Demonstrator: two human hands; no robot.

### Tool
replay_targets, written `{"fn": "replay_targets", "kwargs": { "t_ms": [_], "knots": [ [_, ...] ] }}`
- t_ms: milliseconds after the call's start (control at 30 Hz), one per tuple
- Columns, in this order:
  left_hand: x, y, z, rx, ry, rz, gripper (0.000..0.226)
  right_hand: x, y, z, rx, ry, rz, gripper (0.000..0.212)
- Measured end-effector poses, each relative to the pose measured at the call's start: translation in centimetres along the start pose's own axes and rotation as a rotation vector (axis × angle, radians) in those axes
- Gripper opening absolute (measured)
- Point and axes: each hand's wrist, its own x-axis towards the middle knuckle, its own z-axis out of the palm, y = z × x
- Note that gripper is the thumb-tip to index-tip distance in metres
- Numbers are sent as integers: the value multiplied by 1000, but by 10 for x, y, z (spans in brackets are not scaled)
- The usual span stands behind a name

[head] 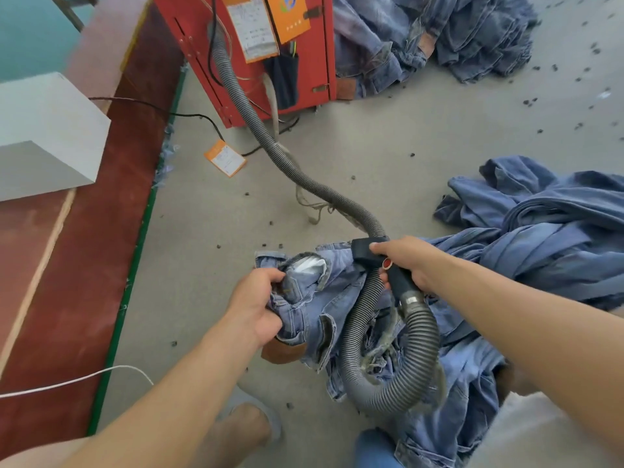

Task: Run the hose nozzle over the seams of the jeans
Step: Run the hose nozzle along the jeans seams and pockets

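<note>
Just in front of the red machine (270, 55), I am bunching the limp, floppy jeans (304, 305) at the waistband in my curled left hand (256, 305) while my right hand (408, 261), fingers wrapped tight, is gripping the rigid black hose nozzle (371, 253) by its handle.

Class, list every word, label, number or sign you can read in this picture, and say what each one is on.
No text here can be read.
White sheet on the red machine: printed lines, too blurred.
Orange card on the machine: a round logo and small print, unreadable.
Orange tag on the floor: print too small.
Red button on the nozzle handle: no marking can be made out.
</note>
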Motion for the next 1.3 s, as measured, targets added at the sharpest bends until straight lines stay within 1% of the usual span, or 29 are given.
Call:
{"fn": "replay_targets", "kwargs": {
  "t_ms": [33,67,100,167,200,267,300,333,400,433,500,533,567,633,667,700,733,767,800,867,933,967,1000,1033,1100,1200,1300],
  "knots": [
    [1,3,-3,36,-20,-38,31,3,-4,-2,-19,28,-27,24],
    [1,4,-6,79,-53,-84,35,4,-9,-6,-62,68,-73,25],
    [4,4,-10,131,-90,-137,44,2,-15,-11,-133,119,-137,26],
    [6,-2,-12,237,-138,-237,64,-6,-34,-28,-388,216,-290,28],
    [6,-6,-10,288,-135,-253,68,-12,-46,-42,-580,253,-368,29],
    [11,-20,-7,387,-83,-190,63,-28,-72,-74,-1032,318,-505,33],
    [13,-27,-6,428,-48,-128,55,-37,-83,-89,-1204,346,-574,34],
    [15,-32,-6,454,-25,-59,45,-43,-94,-105,-1302,371,-658,33],
    [13,-37,-8,483,3,99,32,-51,-111,-135,-1313,432,-889,34],
    [11,-35,-9,499,35,174,29,-52,-119,-149,-1285,493,-1008,36],
    [10,-25,-14,470,102,245,36,-49,-129,-167,-1325,650,-1241,38],
    [13,-18,-17,385,100,215,42,-45,-129,-170,-1377,714,-1337,39],
    [14,-12,-19,270,69,146,49,-41,-126,-168,-1437,743,-1404,40],
    [16,-4,-19,129,-6,7,60,-31,-114,-155,-1566,701,-1490,44],
    [16,-3,-20,125,-43,-29,66,-26,-107,-144,-1614,646,-1486,47],
    [16,-5,-18,132,-55,-51,73,-20,-100,-133,-1664,569,-1444,52],
    [15,-9,-15,167,-39,-62,82,-14,-93,-122,-1726,475,-1369,56],
    [13,-14,-12,229,2,-58,85,-8,-85,-113,-1787,376,-1281,56],
    [12,-18,-10,305,52,-34,78,-1,-76,-105,-1835,289,-1202,55],
    [15,-25,-7,415,127,5,47,13,-60,-96,-1838,160,-1134,49],
    [20,-27,-9,439,155,69,23,26,-48,-88,-1759,72,-1115,46],
    [21,-25,-11,417,136,84,14,32,-45,-85,-1722,42,-1086,45],
    [21,-23,-12,382,96,87,5,36,-43,-82,-1690,26,-1060,45],
    [22,-21,-15,342,63,78,8,40,-41,-81,-1671,30,-1048,45],
    [23,-21,-18,261,14,39,22,47,-38,-83,-1695,67,-1046,45],
    [23,-22,-16,158,-42,-21,28,57,-35,-92,-1817,93,-1005,45],
    [27,-17,-14,102,-69,-58,39,61,-30,-94,-1834,151,-976,44]
  ]
}}
